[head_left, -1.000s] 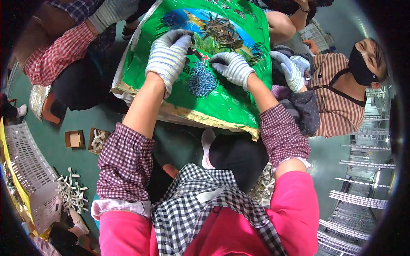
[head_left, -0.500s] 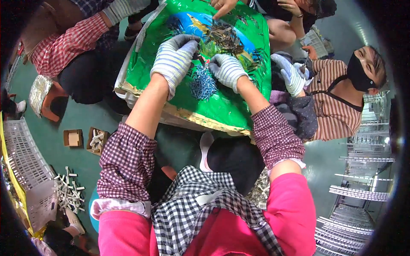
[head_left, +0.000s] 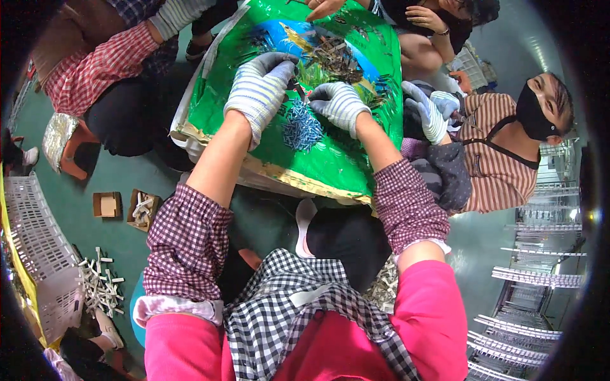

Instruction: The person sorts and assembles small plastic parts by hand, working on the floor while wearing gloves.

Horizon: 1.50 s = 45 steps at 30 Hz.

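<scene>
1. The dark piece sits at the left hand's fingertips, at about 2 o'clock from its palm and 10 o'clock from the right hand.
2. The blue pile of small rods lies on the green sack, between the hands and a little nearer the wearer: 4 to 5 o'clock from the left hand, 8 o'clock from the right.
3. The dark strips lie heaped on the sack at 12 o'clock from the right hand and 2 o'clock from the left.
4. Left hand: gloved, back upward, fingers curled, thumb and forefinger pinching the dark piece.
5. Right hand: gloved, fingers bent, thumb and forefinger drawn close near the dark piece; whether they grip anything, I cannot tell.
6. The left forearm slants up toward 1 o'clock, the right forearm toward 11, so the hands converge, near each other but apart.
7. A co-worker's bare hand is over the sack's far end, at 12 o'clock; another's gloved hand is beside the sack at 3.
</scene>
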{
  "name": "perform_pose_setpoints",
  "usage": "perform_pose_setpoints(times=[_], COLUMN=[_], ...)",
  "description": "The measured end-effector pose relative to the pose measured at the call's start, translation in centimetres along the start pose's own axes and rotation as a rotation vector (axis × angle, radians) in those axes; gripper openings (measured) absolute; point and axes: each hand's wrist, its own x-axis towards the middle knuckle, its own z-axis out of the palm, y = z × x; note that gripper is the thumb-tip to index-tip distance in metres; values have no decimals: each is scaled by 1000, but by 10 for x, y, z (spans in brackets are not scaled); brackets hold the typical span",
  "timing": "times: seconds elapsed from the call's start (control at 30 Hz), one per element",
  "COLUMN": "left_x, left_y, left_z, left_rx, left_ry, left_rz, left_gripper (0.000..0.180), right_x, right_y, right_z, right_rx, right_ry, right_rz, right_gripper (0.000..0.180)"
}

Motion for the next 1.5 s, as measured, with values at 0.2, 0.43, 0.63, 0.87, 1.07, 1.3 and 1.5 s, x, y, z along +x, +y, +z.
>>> perform_pose_setpoints(times=[0.2, 0.43, 0.63, 0.87, 1.07, 1.3, 1.5], left_x=[0, 4, 9, 6, 9, 7, 8], left_y=[4, 0, -6, 0, 0, -1, -5], left_z=[-5, -4, -11, -14, -6, -8, -10], left_rx=[20, 134, 196, -34, -40, 38, 4], left_ry=[13, -36, 5, -9, -23, -25, -19], left_rz=[-21, 12, 84, -71, -95, 9, 8], left_gripper=[21, 24, 25, 22, 21, 20, 20], right_x=[5, 0, 4, -11, -6, -4, 8], right_y=[-24, -11, -5, -66, -52, -60, -55], right_z=[5, 13, -7, -27, -20, -24, -15], right_rx=[-147, -198, 366, 617, 471, 415, 323], right_ry=[-33, 151, 195, 88, 101, 8, 40], right_rz=[71, -26, -80, -187, -303, -214, -238], right_gripper=[27, 19, 14, 19, 18, 16, 16])
